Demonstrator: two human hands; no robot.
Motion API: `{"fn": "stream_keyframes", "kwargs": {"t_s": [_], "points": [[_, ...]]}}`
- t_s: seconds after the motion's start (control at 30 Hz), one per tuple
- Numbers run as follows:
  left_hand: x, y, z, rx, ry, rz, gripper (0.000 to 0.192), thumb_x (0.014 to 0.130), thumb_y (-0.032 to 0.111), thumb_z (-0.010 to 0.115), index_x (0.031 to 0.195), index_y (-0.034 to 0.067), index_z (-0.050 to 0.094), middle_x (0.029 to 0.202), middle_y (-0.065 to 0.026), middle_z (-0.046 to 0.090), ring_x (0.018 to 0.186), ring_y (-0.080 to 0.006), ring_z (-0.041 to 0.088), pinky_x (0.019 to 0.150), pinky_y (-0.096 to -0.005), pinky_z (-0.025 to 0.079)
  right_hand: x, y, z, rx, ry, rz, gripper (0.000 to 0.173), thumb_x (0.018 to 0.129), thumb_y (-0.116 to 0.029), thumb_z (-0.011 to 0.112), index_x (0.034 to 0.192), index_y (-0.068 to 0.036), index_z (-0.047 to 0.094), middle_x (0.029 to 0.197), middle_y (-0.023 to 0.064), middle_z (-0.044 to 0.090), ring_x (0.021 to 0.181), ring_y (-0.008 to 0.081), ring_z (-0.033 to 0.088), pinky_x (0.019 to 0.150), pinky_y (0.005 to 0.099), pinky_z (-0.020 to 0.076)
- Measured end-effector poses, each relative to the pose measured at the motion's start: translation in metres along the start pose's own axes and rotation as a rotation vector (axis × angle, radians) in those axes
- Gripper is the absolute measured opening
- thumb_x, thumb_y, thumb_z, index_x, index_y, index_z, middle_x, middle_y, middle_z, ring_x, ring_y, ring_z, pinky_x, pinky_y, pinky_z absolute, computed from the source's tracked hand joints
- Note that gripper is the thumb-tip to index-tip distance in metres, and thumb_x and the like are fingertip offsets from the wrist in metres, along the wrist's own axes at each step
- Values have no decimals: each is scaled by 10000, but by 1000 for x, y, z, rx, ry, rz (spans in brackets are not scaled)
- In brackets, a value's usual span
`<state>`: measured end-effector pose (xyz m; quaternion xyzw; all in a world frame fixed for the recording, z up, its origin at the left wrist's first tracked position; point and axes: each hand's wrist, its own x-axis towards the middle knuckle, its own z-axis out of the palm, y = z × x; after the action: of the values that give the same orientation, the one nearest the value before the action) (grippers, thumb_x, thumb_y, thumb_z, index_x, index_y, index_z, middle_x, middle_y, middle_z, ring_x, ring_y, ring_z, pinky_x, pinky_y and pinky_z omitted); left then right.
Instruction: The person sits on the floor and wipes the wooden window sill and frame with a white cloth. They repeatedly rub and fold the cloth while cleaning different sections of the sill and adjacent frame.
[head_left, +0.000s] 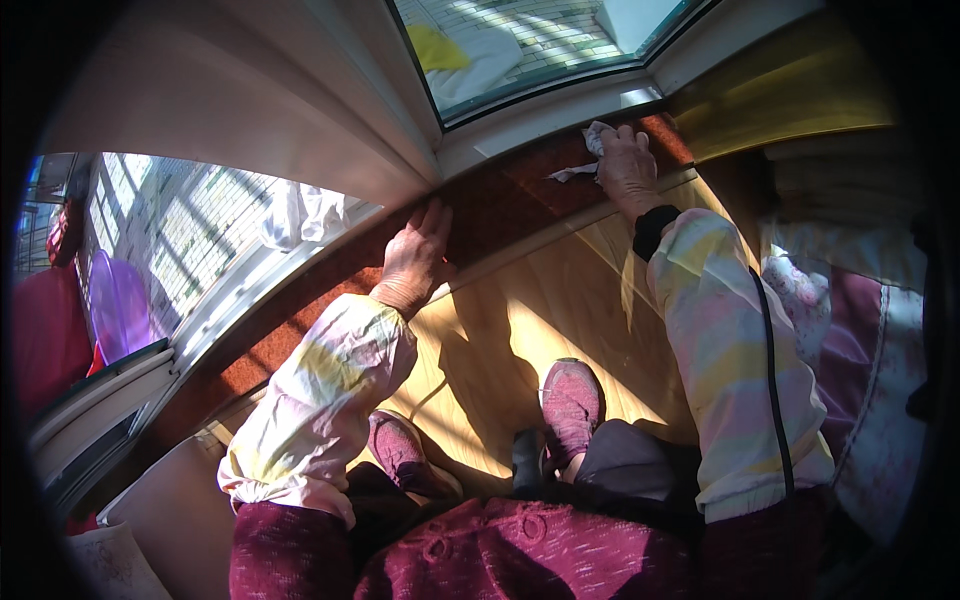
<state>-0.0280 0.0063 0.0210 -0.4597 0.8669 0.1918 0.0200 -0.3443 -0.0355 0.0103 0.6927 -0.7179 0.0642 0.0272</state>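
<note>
A dark red stone threshold (491, 217) runs across below the white door frame (555, 120). My right hand (630, 169) presses a crumpled white cloth or tissue (598, 138) against it near its right end, and a thin strip of the same white material (574, 173) trails to the left of the fingers. My left hand (416, 259) rests palm down on the threshold further left, with its fingers on the stone and nothing visible in it. Both forearms wear pastel striped sleeve covers.
Wood-look flooring (555, 300) lies below, with my pink shoes (571, 397) on it. Glass panes stand beyond the threshold. A golden-yellow curtain or fabric (780, 90) hangs at the upper right, floral and pink bedding (855, 330) lies at the right, and a pale panel (165, 510) is at the lower left.
</note>
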Motion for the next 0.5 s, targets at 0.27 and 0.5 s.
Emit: {"fn": "stream_keyframes", "kwargs": {"t_s": [0.27, 0.5], "points": [[2, 2, 0, -15, 13, 19, 890, 567, 209, 775, 1345, 54, 371, 1399, -163, 353, 1235, -326, 404, 945, -398, 444, -28, -94, 14, 322, -36, -506, 276, 705, -108, 623, 976, -114, 573, 966, 82, 528, 869, 286, 509, 683, 366, 472], [-2, -2, 4, -17, 57, 27, 906, 528, 196, 768, 1334, 54, 380, 1389, -138, 356, 1236, -320, 392, 918, -385, 472, 3, 4, 10, -6, -18, -149, 253, 716, -95, 627, 964, -110, 583, 982, 91, 543, 927, 312, 508, 738, 400, 479]]}}
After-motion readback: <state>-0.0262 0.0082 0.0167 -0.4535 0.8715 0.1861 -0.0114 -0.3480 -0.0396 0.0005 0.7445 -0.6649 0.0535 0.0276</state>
